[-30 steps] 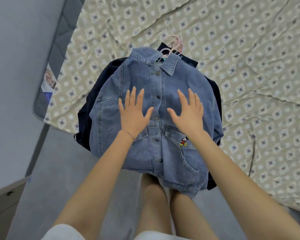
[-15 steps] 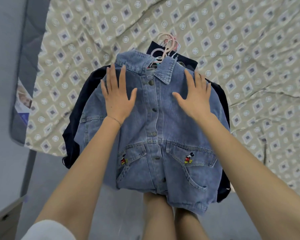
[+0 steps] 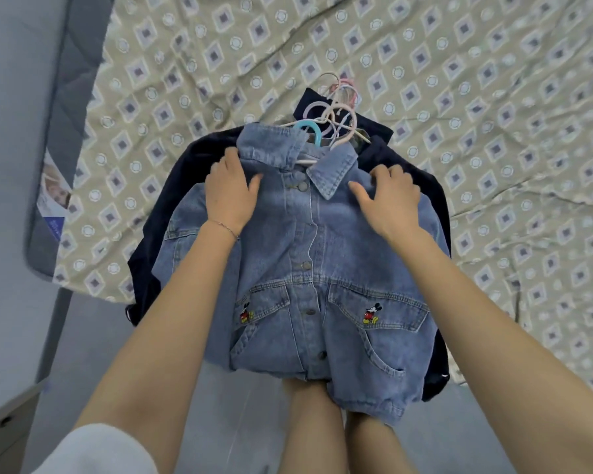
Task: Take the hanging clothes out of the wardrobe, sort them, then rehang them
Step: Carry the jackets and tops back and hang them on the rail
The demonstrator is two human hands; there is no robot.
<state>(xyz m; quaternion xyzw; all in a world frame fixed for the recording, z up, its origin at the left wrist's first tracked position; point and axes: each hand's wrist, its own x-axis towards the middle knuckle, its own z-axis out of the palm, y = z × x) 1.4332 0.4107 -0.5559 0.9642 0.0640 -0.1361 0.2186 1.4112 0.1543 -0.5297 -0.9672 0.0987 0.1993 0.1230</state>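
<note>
You're stretching both arms forward, your left hand [image 3: 230, 195] and right hand [image 3: 389, 198] gripping the denim jacket [image 3: 322, 254] at its shoulders, fingers curling over, thumbs lying on its front. The hangers [image 3: 336, 118] are lying just beyond your fingertips.

I work from a single view: the wide-angle camera on the person's head. It faces forward and steeply down at the denim jacket [image 3: 326, 254], which sits close and at the centre of frame. Both forearms enter from the bottom edge and run up to the jacket, the left hand [image 3: 230, 196] and right hand [image 3: 389, 200] gripping its shoulders. Beyond the jacket the patterned bed sheet [image 3: 476, 97] fills the top and right. Directly below the jacket I see the person's legs [image 3: 312, 429]. Left of the jacket the mattress edge [image 3: 72, 97] bows with the lens.
</note>
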